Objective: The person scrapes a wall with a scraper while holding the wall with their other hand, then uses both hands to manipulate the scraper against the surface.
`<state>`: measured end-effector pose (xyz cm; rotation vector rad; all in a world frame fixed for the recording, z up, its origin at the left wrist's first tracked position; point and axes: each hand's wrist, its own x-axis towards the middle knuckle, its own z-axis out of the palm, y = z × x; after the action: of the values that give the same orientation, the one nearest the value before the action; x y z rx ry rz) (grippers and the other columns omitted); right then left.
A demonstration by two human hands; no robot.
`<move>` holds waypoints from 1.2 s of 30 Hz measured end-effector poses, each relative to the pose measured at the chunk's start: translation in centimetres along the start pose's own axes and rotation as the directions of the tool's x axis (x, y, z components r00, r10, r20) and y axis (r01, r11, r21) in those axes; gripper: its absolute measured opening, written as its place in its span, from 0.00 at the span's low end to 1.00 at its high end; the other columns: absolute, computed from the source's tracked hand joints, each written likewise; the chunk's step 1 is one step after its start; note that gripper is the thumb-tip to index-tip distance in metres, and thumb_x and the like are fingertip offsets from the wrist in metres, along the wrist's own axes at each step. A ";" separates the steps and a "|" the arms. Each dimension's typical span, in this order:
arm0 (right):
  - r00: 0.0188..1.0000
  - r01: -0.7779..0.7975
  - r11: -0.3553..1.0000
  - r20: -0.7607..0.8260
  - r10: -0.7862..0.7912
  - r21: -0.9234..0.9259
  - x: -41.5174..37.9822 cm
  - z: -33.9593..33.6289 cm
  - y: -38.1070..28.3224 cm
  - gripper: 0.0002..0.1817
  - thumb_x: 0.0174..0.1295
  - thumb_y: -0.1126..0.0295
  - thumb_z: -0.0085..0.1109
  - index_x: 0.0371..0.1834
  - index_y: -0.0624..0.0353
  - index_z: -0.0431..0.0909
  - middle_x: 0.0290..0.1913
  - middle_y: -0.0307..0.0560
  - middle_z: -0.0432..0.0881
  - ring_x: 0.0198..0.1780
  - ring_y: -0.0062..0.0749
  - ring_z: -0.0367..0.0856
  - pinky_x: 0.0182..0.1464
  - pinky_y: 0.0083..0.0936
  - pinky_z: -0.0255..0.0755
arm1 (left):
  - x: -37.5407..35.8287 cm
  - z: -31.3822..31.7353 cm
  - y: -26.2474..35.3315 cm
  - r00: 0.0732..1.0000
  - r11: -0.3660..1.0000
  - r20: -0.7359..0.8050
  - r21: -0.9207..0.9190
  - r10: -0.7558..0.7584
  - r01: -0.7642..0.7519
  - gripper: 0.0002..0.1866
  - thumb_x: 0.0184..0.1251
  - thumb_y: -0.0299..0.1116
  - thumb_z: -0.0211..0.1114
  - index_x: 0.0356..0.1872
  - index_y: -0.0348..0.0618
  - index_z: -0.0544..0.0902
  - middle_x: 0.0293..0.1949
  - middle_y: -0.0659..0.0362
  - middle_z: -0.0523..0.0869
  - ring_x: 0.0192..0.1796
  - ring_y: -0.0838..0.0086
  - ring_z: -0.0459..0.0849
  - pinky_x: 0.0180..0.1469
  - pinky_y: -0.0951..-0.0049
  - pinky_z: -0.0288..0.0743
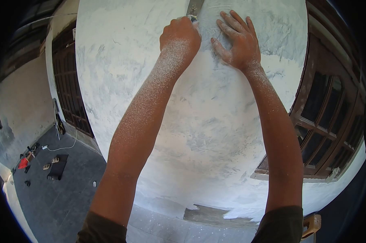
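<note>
My left hand is raised high and closed around the handle of a scraper. Its flat metal blade points up along the wall and runs out of the top of the view; most of the handle is hidden in my fist. To its right, my right hand lies against the wall with fingers spread, holding nothing. White dust coats both hands and forearms, most thickly on the left. The wall's surface is patchy white and grey.
A brown wooden window with glass panes is on the right, and a dark door on the left. Sandals on a dark mat, a white cable and a red item lie on the grey floor.
</note>
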<state>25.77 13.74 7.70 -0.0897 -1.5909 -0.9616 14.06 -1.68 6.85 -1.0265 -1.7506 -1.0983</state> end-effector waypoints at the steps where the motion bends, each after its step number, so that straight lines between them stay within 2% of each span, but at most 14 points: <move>1: 1.000 -0.003 1.000 0.002 0.003 0.008 0.0 -0.1 0.1 0.30 0.61 0.49 0.67 0.65 0.47 0.82 0.75 0.38 0.73 0.80 0.33 0.60 0.84 0.47 0.40 | 1.1 -0.7 0.2 0.999 0.999 -0.027 0.004 0.035 -0.035 0.24 0.78 0.48 0.57 0.47 0.32 0.85 0.41 0.44 0.89 0.44 0.50 0.91 0.46 0.55 0.87; 4: 1.000 0.008 1.000 0.000 -0.008 -0.014 0.0 0.1 0.2 0.30 0.61 0.49 0.67 0.65 0.47 0.82 0.75 0.37 0.73 0.80 0.33 0.60 0.84 0.47 0.41 | -0.8 0.3 -0.2 1.000 1.000 0.002 0.020 0.011 -0.011 0.23 0.78 0.47 0.57 0.47 0.32 0.84 0.40 0.42 0.89 0.44 0.49 0.91 0.46 0.53 0.86; 7: 1.000 0.002 1.000 -0.002 -0.002 -0.007 0.0 -0.2 0.1 0.30 0.61 0.49 0.67 0.65 0.46 0.82 0.75 0.37 0.73 0.80 0.33 0.60 0.84 0.48 0.41 | -5.9 1.7 -1.0 0.980 0.989 0.131 0.011 -0.148 0.148 0.21 0.78 0.45 0.58 0.49 0.32 0.80 0.41 0.39 0.88 0.46 0.46 0.90 0.47 0.51 0.85; 9: 1.000 -0.006 1.000 -0.003 0.006 -0.016 -0.1 0.0 0.2 0.30 0.61 0.49 0.67 0.65 0.46 0.82 0.75 0.37 0.73 0.80 0.33 0.60 0.84 0.48 0.41 | -5.0 1.9 -0.9 0.985 0.992 0.123 -0.014 -0.123 0.125 0.22 0.77 0.47 0.58 0.48 0.32 0.81 0.42 0.39 0.87 0.48 0.46 0.89 0.49 0.51 0.84; 11: 1.000 -0.005 1.000 0.009 0.005 -0.014 -0.2 0.2 0.1 0.30 0.61 0.49 0.67 0.65 0.46 0.82 0.74 0.37 0.73 0.80 0.33 0.60 0.84 0.48 0.42 | -2.0 0.4 -0.2 0.999 0.999 0.024 -0.016 -0.028 0.029 0.22 0.78 0.47 0.57 0.46 0.33 0.82 0.43 0.39 0.87 0.48 0.46 0.89 0.50 0.51 0.84; 15: 1.000 0.000 1.000 -0.001 0.000 -0.006 -0.2 -0.1 0.2 0.29 0.61 0.49 0.66 0.65 0.47 0.82 0.74 0.38 0.73 0.80 0.33 0.61 0.84 0.47 0.42 | -0.7 0.4 -0.4 1.000 1.000 -0.002 0.005 -0.010 0.010 0.23 0.79 0.48 0.55 0.46 0.33 0.83 0.43 0.40 0.87 0.47 0.47 0.89 0.49 0.51 0.84; 17: 1.000 -0.002 1.000 0.003 0.002 -0.004 -0.1 0.0 0.2 0.29 0.61 0.49 0.67 0.64 0.47 0.82 0.74 0.38 0.73 0.80 0.33 0.61 0.83 0.48 0.42 | -4.4 1.5 -0.8 0.987 0.992 0.098 0.013 -0.128 0.128 0.23 0.79 0.48 0.55 0.49 0.33 0.81 0.43 0.39 0.87 0.48 0.47 0.89 0.49 0.51 0.84; 19: 1.000 0.015 1.000 -0.012 -0.015 -0.021 0.0 0.0 0.2 0.29 0.61 0.49 0.66 0.64 0.47 0.82 0.74 0.39 0.73 0.80 0.34 0.61 0.83 0.48 0.42 | -6.1 1.9 -1.2 0.976 0.986 0.149 -0.016 -0.162 0.166 0.23 0.79 0.48 0.56 0.48 0.33 0.82 0.43 0.39 0.88 0.49 0.46 0.89 0.50 0.50 0.84; 23: 1.000 0.012 1.000 -0.015 -0.012 -0.016 0.1 0.2 0.3 0.28 0.62 0.49 0.65 0.64 0.47 0.82 0.74 0.39 0.74 0.79 0.34 0.62 0.83 0.48 0.43 | -0.8 -0.2 0.2 0.999 0.996 0.003 -0.072 -0.046 0.046 0.23 0.78 0.48 0.56 0.47 0.33 0.84 0.43 0.39 0.88 0.49 0.47 0.90 0.51 0.51 0.84; 27: 1.000 0.010 1.000 -0.015 -0.010 -0.020 -0.1 0.3 0.4 0.29 0.62 0.49 0.66 0.65 0.46 0.82 0.74 0.39 0.74 0.79 0.34 0.62 0.83 0.48 0.42 | -2.4 1.2 -0.5 0.999 1.000 -0.028 0.003 -0.025 0.025 0.23 0.78 0.48 0.57 0.49 0.33 0.83 0.40 0.40 0.88 0.46 0.48 0.91 0.48 0.53 0.85; 29: 1.000 0.007 1.000 -0.005 -0.007 -0.020 -0.2 0.2 0.2 0.29 0.62 0.49 0.66 0.65 0.46 0.82 0.74 0.39 0.74 0.80 0.34 0.62 0.83 0.48 0.42 | -5.8 2.2 -0.7 0.986 0.988 0.091 -0.052 -0.140 0.145 0.22 0.78 0.47 0.58 0.47 0.31 0.82 0.42 0.39 0.88 0.47 0.46 0.90 0.48 0.52 0.85; 30: 1.000 0.012 1.000 -0.008 -0.012 -0.017 -0.2 0.2 0.1 0.29 0.62 0.50 0.66 0.65 0.46 0.82 0.74 0.39 0.74 0.80 0.34 0.62 0.83 0.48 0.42 | -5.8 2.5 -0.7 0.986 0.988 0.085 -0.051 -0.143 0.147 0.23 0.78 0.47 0.58 0.47 0.32 0.83 0.42 0.39 0.88 0.48 0.45 0.89 0.49 0.52 0.85; 33: 1.000 0.014 1.000 -0.017 -0.015 -0.023 0.1 0.2 0.3 0.29 0.62 0.50 0.66 0.65 0.46 0.82 0.74 0.39 0.74 0.80 0.35 0.62 0.83 0.48 0.42 | -1.9 1.9 0.1 0.997 0.995 -0.008 -0.063 -0.081 0.080 0.24 0.78 0.48 0.57 0.48 0.32 0.83 0.43 0.39 0.88 0.49 0.44 0.89 0.50 0.51 0.84; 36: 1.000 0.006 1.000 -0.019 -0.006 -0.016 -0.1 0.4 0.5 0.28 0.62 0.50 0.66 0.65 0.46 0.82 0.74 0.39 0.74 0.79 0.35 0.62 0.83 0.48 0.42 | 0.2 0.4 0.4 0.999 0.998 -0.018 -0.049 -0.032 0.031 0.24 0.78 0.48 0.57 0.48 0.33 0.84 0.42 0.40 0.88 0.47 0.47 0.90 0.48 0.51 0.85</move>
<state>25.70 14.34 7.92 -0.0867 -1.5664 -0.9774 14.24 -1.18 7.01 -1.0183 -1.7376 -1.1723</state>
